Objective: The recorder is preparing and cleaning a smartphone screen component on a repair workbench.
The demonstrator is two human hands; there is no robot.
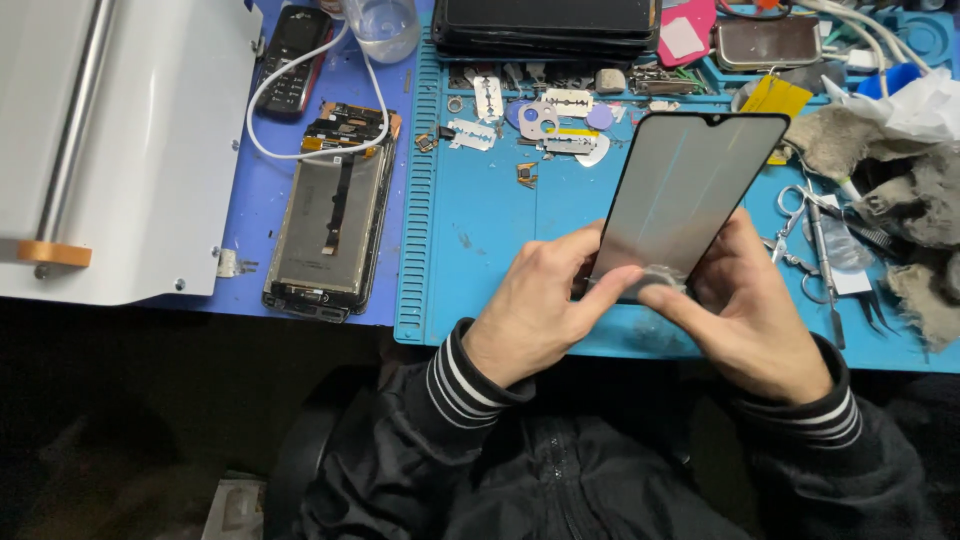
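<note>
A: What do the hands have?

B: Both are on the thin black-bordered rectangular glass phone screen panel (680, 200), held tilted above the blue silicone work mat (480, 230). The left hand (535, 305) pinches the panel's lower edge: thumb laid across the front, the other fingers curled behind. The right hand (745, 305) is closed on the lower right corner, its thumb meeting the left thumb at a small patch of clear film or adhesive residue at the bottom of the glass.

A: So all the grip is at one end?

B: Yes. The notched top end stands free, well beyond the fingertips, with nothing under it.

A: What could go wrong?

B: My judgement: the glass is thin, and pressing the thumbs while the fingers behind push the other way could bend it and crack it near the lower edge. A slip would drop it onto the hard bits just past the fingertips: the flat steel razor blades (470, 135) and the small silver scissors (800, 215) right of the right hand.

A: Anything left of the fingers?

B: The opened phone chassis with exposed ribbon cable (330, 225), well apart, on the blue tabletop.
</note>
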